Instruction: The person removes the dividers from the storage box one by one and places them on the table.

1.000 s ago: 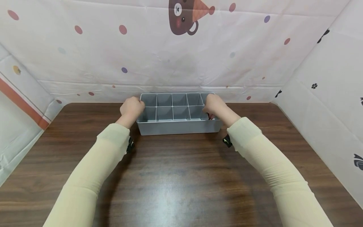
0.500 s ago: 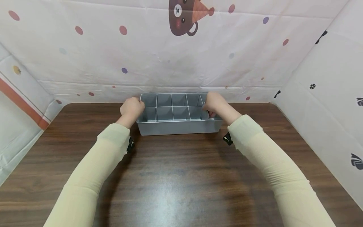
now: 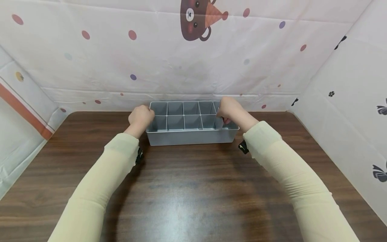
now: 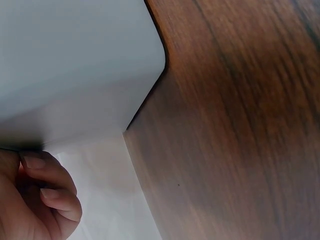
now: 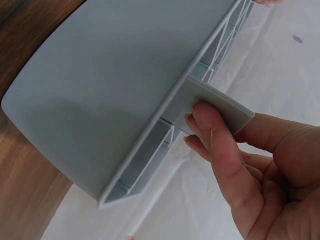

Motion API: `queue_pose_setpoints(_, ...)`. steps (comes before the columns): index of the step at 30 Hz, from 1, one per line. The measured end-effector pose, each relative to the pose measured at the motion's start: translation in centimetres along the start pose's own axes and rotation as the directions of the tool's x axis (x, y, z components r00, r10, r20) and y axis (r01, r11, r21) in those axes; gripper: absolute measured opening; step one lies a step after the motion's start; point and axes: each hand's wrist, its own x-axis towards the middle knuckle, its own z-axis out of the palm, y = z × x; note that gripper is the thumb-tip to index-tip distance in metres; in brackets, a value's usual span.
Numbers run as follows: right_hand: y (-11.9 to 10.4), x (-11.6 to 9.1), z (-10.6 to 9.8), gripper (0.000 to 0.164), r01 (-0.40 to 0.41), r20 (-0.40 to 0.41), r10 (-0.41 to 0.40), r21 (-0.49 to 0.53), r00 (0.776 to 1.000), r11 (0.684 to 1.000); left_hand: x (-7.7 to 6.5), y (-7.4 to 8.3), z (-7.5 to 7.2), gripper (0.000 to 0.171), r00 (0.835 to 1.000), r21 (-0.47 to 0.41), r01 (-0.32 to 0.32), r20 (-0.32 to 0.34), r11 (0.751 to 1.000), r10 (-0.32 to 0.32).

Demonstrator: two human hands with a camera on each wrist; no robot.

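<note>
A long grey divided storage box (image 3: 187, 138) sits at the back of the wooden table, its several compartments open at the top. Its left end rim is gripped by my left hand (image 3: 140, 117), whose curled fingers (image 4: 62, 202) show beside the box wall in the left wrist view. My right hand (image 3: 232, 109) is over the right end of the box. In the right wrist view it pinches a flat grey divider (image 5: 231, 111) between thumb and fingers; the divider stands partly above the rim, its lower part hidden inside the box.
A white patterned sheet (image 3: 193, 74) hangs close behind the box, and another covers the right side (image 3: 350, 111). The dark wooden table (image 3: 187, 188) extends in front. Black straps are at both wrists, under pale sleeves (image 3: 263, 137).
My right hand has risen slightly relative to the box. My left hand stays at the left end, and the head view has tilted up a little.
</note>
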Motion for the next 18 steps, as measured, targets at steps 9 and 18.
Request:
queue_pose_setpoints(9, -0.4, 0.0, -0.6, 0.031, 0.001, 0.000, -0.001, -0.022, 1.000, 1.000, 0.1, -0.2, 0.2, 0.043, 1.000, -0.004, -0.013, -0.008, 1.000, 0.013)
queue_pose_setpoints(18, -0.7, -0.1, -1.1, 0.031, 0.002, -0.028, -0.003, -0.049, 1.000, 0.999, 0.0, -0.1, 0.2, 0.044, 1.000, -0.004, -0.006, -0.013, 1.000, 0.006)
